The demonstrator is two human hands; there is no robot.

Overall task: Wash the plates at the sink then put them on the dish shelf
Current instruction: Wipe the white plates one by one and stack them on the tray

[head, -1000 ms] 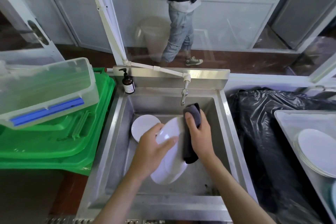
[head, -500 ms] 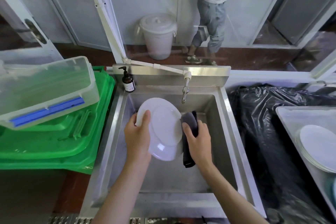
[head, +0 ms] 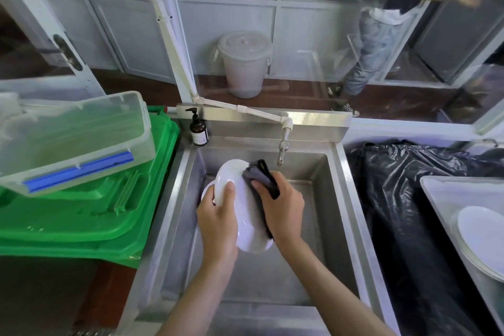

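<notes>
— Holding steady over the sink [head: 351, 199], is it? Where's the plate?

— The white plate [head: 245, 215] is up on edge above the basin, long axis running from the tap [head: 282, 148] back towards the person. The left hand [head: 216, 222] grips its left rim, thumb curled over the face.

— And the right?

— The right hand [head: 285, 206] lies just right of the plate, its fingers [head: 261, 185] curled, pressing a dark cloth [head: 260, 177] on the upper face. I'd judge the wiping runs along that long axis.

— Anything else in the basin?

— A second plate [head: 207, 191] lies low behind the left hand, mostly hidden. Off right, a tray [head: 436, 188] holds stacked plates [head: 480, 229]; whether washed, I cannot tell.
</notes>
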